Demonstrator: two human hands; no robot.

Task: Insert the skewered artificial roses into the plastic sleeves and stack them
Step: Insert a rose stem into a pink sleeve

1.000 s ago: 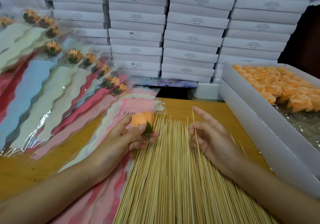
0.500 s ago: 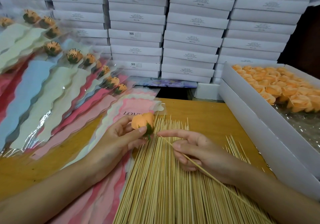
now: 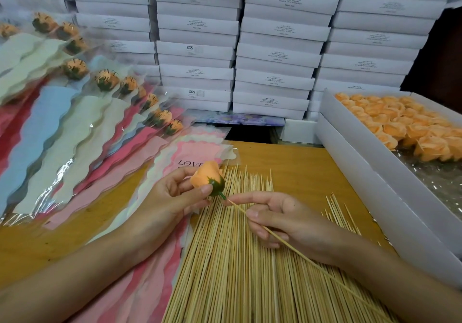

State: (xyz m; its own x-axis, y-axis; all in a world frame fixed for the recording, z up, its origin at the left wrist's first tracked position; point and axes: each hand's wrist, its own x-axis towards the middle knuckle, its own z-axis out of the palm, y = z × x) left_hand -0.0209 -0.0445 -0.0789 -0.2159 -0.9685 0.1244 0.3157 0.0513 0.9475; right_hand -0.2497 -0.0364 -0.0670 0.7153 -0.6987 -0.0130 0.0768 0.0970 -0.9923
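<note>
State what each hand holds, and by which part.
Left hand pinches the orange artificial rose head at its green base. Right hand pinches the thin bamboo skewer near its front tip.

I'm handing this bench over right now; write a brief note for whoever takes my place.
Left hand grips an orange artificial rose head.
Right hand pinches a thin bamboo skewer, tip at the rose's green stem.
Pink plastic sleeves lie under the left hand; loose skewers beneath both.
Done: sleeved roses stacked at left.
Left: skewer, sleeve, stack this rose; more in the white box at right.
</note>
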